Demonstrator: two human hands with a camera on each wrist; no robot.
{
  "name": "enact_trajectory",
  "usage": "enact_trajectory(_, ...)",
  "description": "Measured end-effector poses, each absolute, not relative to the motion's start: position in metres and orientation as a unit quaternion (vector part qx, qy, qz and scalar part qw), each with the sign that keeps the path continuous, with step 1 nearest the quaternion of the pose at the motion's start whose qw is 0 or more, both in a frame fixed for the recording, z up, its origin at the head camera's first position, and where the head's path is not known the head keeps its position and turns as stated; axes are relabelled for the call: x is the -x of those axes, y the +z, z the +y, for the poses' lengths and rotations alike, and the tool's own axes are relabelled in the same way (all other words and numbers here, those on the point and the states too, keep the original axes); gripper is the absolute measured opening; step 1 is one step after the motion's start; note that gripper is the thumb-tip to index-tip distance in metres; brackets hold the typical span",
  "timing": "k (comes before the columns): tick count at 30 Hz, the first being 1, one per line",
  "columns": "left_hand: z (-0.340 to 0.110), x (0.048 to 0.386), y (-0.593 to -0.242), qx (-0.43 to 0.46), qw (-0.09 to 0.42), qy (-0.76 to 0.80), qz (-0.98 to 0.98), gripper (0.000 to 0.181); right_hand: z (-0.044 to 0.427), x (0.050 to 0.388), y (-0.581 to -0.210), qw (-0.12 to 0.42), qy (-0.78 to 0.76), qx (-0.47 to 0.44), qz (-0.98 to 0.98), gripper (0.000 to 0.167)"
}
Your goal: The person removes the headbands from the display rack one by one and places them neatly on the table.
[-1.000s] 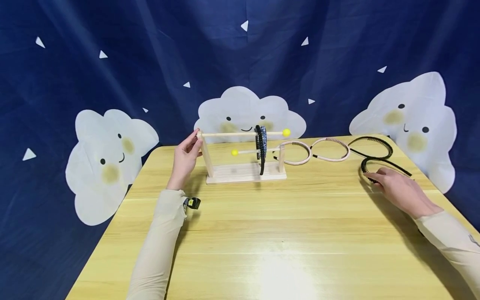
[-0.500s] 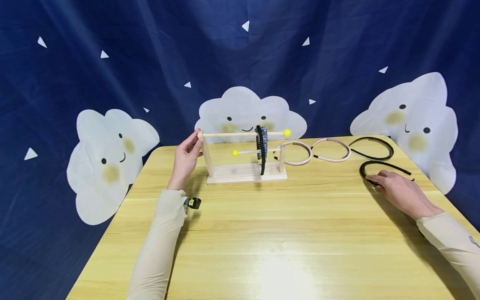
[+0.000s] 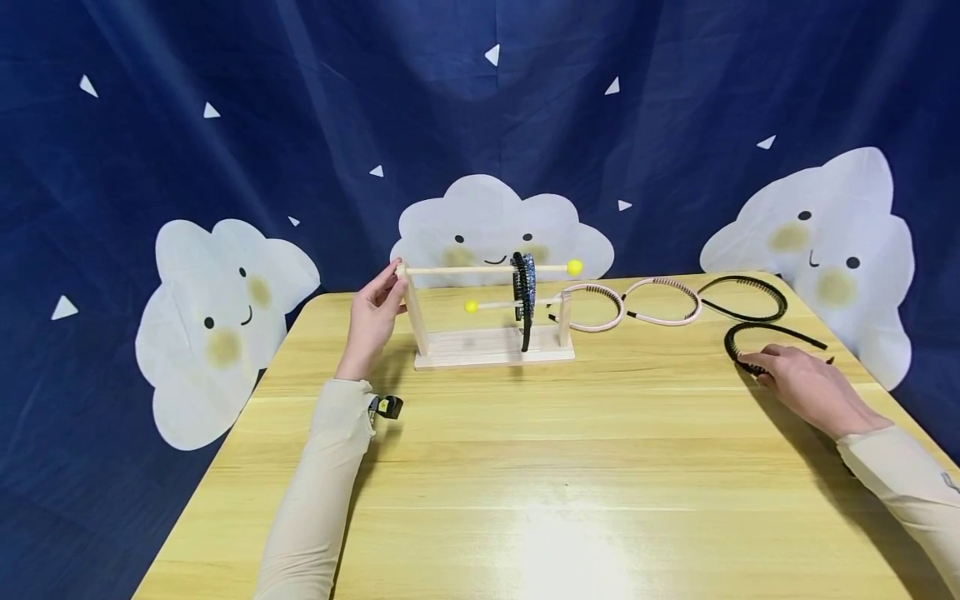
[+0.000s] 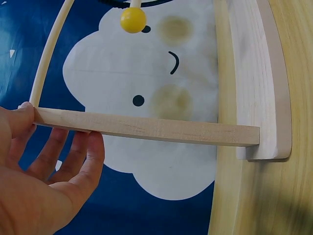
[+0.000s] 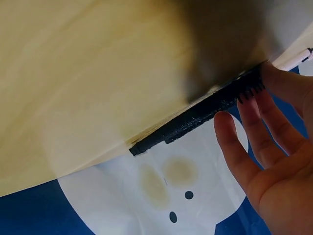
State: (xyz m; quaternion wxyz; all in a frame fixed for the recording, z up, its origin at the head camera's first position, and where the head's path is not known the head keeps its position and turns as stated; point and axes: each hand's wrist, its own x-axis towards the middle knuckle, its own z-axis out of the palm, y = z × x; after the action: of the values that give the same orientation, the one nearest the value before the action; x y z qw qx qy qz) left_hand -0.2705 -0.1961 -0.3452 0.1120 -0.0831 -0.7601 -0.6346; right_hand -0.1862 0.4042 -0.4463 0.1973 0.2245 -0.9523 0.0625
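My left hand [image 3: 372, 323] holds the top of the left post [image 3: 417, 321] of a wooden headband stand [image 3: 465, 353]. The left wrist view shows thumb and fingers around the post's end [image 4: 146, 128]. A blue glittery headband [image 3: 529, 287] and a black one [image 3: 517, 292] hang on the stand's upper rod. On the right, my right hand [image 3: 810, 385] pinches a black toothed headband [image 3: 731, 342] that lies at the table's right side. In the right wrist view, thumb and fingertips meet at that headband [image 5: 190, 116]; part of it is hidden behind the hand.
Two pale pink headbands [image 3: 619, 310] [image 3: 663, 322] and another black headband [image 3: 784, 300] lie in a row along the back of the table [image 3: 480, 467]. Yellow balls [image 3: 574, 267] cap the rod ends. A blue cloud-patterned curtain [image 3: 337, 100] hangs behind.
My right hand has drawn the black headband slightly towards me, opening a gap from the other black headband behind it. The left hand and the stand keep their place.
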Motion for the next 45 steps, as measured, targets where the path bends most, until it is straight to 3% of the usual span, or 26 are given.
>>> enact_trajectory(10, -0.196, 0.269, -0.342, 0.087, 0.119, -0.632, -0.761, 0.048, 0.389, 0.195, -0.436, 0.278, 0.057, -0.3, -0.911, 0.036)
enact_trajectory(16, -0.197, 0.27, -0.345, 0.09, 0.121, -0.635, -0.758, 0.048, 0.367, 0.193, -0.422, 0.277, 0.07, -0.29, -0.913, 0.051)
enact_trajectory(29, -0.209, 0.29, -0.371, 0.087, 0.128, -0.636, -0.756, 0.048, 0.304, 0.192, -0.386, 0.325, 0.094, -0.294, -0.894, 0.064)
enact_trajectory(41, -0.199, 0.273, -0.349, 0.087, 0.117, -0.644, -0.751, 0.048, 0.232, 0.206, -0.355, 0.321, 0.164, -0.301, -0.883, 0.069)
enact_trajectory(45, -0.195, 0.267, -0.344, 0.092, 0.117, -0.641, -0.753, 0.048, 0.209, 0.214, -0.346, 0.293, 0.192, -0.297, -0.888, 0.066)
